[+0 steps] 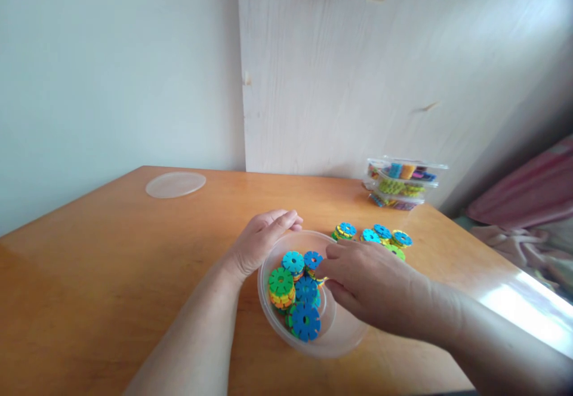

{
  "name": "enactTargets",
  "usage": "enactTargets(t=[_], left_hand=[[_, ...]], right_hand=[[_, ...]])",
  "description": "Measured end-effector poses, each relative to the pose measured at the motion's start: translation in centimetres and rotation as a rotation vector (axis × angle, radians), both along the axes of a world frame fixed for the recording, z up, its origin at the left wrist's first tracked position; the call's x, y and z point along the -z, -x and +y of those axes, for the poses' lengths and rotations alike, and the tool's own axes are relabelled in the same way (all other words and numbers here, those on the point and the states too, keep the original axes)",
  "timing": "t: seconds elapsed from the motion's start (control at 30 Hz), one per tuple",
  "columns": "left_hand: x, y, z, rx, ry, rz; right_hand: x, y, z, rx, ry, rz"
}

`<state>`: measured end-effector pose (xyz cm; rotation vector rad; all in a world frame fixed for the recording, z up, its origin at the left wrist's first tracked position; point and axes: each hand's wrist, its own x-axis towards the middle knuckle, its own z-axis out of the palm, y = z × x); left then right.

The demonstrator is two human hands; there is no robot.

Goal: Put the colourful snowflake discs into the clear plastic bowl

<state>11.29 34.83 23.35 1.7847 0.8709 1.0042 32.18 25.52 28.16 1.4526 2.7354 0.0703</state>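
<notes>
A translucent round plastic bowl [347, 339] stands near the table's front, holding several stacks of notched plastic discs. One stack has a green disc [281, 281] on top; others are topped with light blue and darker blue. A stack leaning at the front shows a large blue disc [305, 321]. My left hand [266, 235] lies against the bowl's far left rim, fingers stretched to the right. Over the bowl's right side, my right hand [358, 271] is closed, its fingertips on a blue-topped stack of discs [313, 260]; the palm hides part of the rim.
Beyond the bowl on the right, more disc stacks [370, 237] lie on the wooden table [134, 277]. A round translucent lid [176, 185] lies at the back left. Stacked clear boxes [403, 184] with colourful pieces stand at the back right, near the wall [313, 86].
</notes>
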Motion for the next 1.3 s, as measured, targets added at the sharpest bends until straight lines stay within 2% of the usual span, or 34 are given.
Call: enactTargets(t=[0.4, 0.67, 0.87, 1.1, 1.3], left_hand=[[0.0, -0.1, 0.0, 0.014, 0.039, -0.021], [0.0, -0.1, 0.0, 0.001, 0.029, -0.026], [0.0, -0.1, 0.0, 0.004, 0.039, -0.028], [-0.1, -0.1, -0.1, 0.005, 0.037, -0.022], [-0.1, -0.1, -0.1, 0.009, 0.039, -0.019]], right_hand=[[0.0, 1.3, 0.3, -0.102, 0.085, -0.277], [0.0, 1.5, 0.5, -0.118, 0.09, -0.275], [-0.4, 0.8, 0.5, -0.052, 0.046, -0.224], [0.5, 1.0, 0.6, -0.113, 0.036, -0.314], [0.4, 0.9, 0.5, -0.139, 0.057, -0.311]])
